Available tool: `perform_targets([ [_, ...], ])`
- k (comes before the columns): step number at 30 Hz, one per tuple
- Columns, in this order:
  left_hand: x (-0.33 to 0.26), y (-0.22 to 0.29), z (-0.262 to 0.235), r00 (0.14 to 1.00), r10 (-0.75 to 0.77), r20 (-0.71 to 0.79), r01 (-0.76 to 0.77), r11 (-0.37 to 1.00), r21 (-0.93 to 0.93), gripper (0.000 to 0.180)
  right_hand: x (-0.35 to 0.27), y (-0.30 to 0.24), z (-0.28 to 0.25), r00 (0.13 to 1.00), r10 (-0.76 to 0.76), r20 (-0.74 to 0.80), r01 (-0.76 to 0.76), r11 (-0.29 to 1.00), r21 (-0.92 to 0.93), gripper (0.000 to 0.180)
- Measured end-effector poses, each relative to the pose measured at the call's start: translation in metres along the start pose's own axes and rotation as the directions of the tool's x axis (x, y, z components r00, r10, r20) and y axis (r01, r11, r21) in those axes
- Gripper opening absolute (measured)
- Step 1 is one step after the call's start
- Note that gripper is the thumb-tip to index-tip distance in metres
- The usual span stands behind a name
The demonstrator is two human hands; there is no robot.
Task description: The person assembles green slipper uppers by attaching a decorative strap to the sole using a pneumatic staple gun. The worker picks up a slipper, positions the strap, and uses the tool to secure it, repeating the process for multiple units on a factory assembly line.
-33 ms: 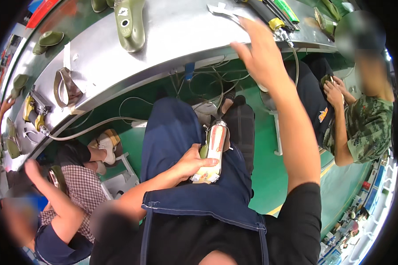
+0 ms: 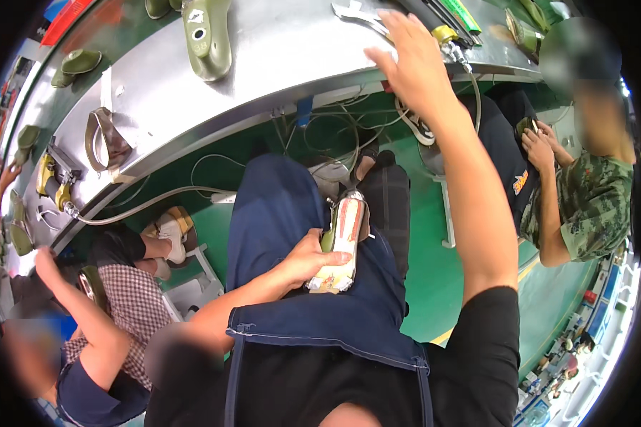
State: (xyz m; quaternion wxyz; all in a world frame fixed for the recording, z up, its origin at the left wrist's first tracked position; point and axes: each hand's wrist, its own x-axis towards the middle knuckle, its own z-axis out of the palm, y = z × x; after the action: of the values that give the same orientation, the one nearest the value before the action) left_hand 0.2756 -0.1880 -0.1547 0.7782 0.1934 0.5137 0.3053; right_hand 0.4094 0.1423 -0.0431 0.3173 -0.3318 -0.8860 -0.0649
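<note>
The silver tool [image 2: 361, 16] is laid on the surface [image 2: 278, 53], long axis ten-to-four, toward ten o'clock of the nearer, wide-spread right grip [image 2: 414, 67]; the shoe form [image 2: 347, 226] is clasped over the lap [image 2: 267, 220] by the left grip [image 2: 305, 263].

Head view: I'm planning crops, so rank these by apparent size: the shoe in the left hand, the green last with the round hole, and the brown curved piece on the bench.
1. Shoe, partly covered by the left hand
2. Green last, reaching the top edge
3. Brown curved piece
</note>
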Motion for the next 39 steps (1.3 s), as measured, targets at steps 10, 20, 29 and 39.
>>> perform_targets([
  [10,0.006,-0.012,-0.002,1.000,0.025,-0.016,-0.026,0.999,-0.032,0.069,-0.049,-0.053,-0.039,0.899,0.152,0.410,-0.094,0.983,-0.159,0.028],
  [20,0.006,-0.018,0.002,0.998,0.050,-0.041,-0.050,0.999,-0.011,0.065,-0.240,-0.161,-0.153,0.396,0.312,0.863,-0.555,0.830,-0.045,0.038],
  [29,0.004,-0.018,0.004,0.996,0.077,-0.050,-0.078,0.997,-0.025,0.057,-0.260,-0.180,-0.143,0.409,0.428,0.806,-0.498,0.845,-0.195,0.043],
  [39,0.011,-0.026,0.000,0.996,0.087,-0.014,-0.088,0.995,-0.050,0.064,-0.256,-0.181,-0.138,0.402,0.427,0.810,-0.477,0.853,-0.213,0.036],
])
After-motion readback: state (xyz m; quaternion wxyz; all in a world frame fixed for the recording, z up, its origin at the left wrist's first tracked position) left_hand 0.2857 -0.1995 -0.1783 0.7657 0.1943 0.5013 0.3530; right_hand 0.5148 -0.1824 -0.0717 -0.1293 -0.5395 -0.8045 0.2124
